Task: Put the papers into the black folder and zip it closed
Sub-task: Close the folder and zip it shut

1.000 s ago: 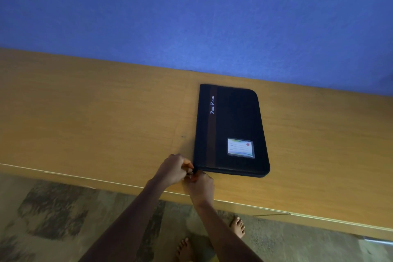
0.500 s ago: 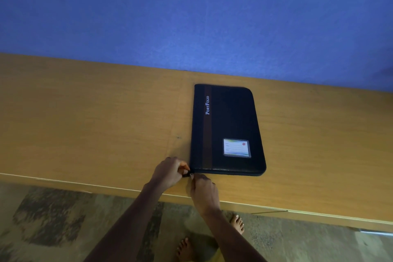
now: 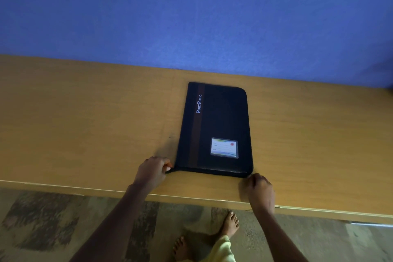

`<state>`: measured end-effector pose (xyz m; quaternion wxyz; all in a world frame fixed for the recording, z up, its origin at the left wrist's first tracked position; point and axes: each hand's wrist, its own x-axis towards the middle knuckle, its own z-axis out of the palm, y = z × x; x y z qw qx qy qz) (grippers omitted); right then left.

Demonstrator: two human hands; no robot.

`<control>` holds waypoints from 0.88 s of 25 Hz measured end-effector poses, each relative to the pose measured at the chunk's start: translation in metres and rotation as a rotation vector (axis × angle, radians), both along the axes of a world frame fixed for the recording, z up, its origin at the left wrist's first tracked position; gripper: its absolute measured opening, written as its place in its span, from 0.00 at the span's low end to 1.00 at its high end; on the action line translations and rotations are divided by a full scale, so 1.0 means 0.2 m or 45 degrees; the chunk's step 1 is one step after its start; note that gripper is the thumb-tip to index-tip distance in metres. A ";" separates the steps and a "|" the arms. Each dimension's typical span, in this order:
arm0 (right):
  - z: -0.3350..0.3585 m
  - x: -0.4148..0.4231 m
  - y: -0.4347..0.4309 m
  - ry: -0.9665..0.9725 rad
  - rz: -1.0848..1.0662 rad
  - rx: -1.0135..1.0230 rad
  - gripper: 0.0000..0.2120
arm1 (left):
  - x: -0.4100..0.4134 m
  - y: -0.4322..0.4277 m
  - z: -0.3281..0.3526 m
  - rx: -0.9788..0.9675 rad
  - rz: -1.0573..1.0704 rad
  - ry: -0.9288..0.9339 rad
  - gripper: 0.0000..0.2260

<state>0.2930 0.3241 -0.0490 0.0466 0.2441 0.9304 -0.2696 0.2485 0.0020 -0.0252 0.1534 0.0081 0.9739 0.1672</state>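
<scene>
The black folder (image 3: 221, 125) lies closed and flat on the wooden table (image 3: 85, 123), with a brown stripe, the word PortFolio and a small label card on its cover. My left hand (image 3: 152, 171) pinches the zipper's tail at the folder's near left corner. My right hand (image 3: 258, 187) is at the near right corner, its fingers closed on what seems to be the zipper pull, too small to make out. No papers are visible.
The table's front edge (image 3: 191, 197) runs just below my hands. A blue wall (image 3: 191, 17) rises right behind the table. Patterned floor and my bare feet (image 3: 230, 224) show below the edge.
My right hand has slid from the folder's near left corner along the near edge to the right corner. My left hand has stayed at the left corner.
</scene>
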 end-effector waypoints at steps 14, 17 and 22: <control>-0.03 0.00 0.07 0.369 -0.040 -0.160 0.05 | -0.11 0.93 -0.06 -0.502 -0.919 0.262 0.29; -0.05 -0.03 0.13 0.467 -0.051 -0.164 0.04 | -0.09 0.90 -0.09 -0.606 -1.097 0.396 0.26; -0.07 -0.18 0.21 0.486 -0.073 -0.281 0.03 | -0.09 0.88 -0.10 -0.617 -1.090 0.469 0.30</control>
